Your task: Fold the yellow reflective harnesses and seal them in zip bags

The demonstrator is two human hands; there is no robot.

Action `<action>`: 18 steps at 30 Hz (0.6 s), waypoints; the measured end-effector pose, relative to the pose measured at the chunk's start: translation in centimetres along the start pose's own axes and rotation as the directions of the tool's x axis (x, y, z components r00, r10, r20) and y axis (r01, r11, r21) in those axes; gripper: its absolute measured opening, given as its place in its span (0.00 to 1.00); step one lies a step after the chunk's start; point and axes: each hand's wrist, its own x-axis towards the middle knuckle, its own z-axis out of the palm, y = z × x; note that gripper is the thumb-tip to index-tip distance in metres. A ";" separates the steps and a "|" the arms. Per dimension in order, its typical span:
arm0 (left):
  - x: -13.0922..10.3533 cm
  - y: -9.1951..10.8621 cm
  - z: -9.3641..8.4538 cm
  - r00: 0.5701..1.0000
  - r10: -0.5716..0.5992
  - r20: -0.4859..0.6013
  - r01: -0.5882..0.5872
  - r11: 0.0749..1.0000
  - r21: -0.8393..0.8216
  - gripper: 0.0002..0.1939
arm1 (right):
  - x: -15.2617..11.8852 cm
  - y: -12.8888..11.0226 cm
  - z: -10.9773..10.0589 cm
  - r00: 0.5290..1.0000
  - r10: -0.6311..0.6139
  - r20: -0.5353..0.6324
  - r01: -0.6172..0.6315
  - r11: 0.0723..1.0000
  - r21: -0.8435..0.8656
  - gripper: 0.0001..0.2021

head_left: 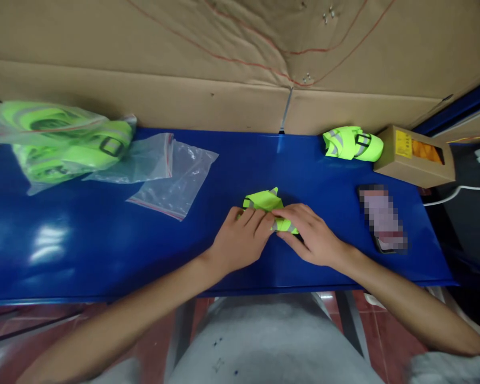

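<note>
Near the front middle of the blue table [104, 240], a neon yellow-green reflective strap [264, 200] with grey bands is partly bundled up between my two hands. My left hand [242, 234] has its fingers curled over the strap's left and near part, hiding much of it. On the right side, my right hand [310, 234] pinches the rolled end between thumb and fingers. Part of the strap sticks up beyond my fingertips, with a dark edge at its left.
Flat clear zip bags [176, 178] lie left of centre, beside a bag of neon straps [68, 141]. Back right are a rolled neon strap [352, 144] and a cardboard box [414, 157] with orange contents. A phone [383, 218] lies right; a cardboard wall [164, 101] rises behind.
</note>
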 end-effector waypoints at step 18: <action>2.2 -3.6 1.3 0.938 -0.172 0.302 0.299 0.841 -0.450 0.19 | 3.0 1.3 1.9 0.982 0.184 -0.040 -0.183 0.881 -0.436 0.24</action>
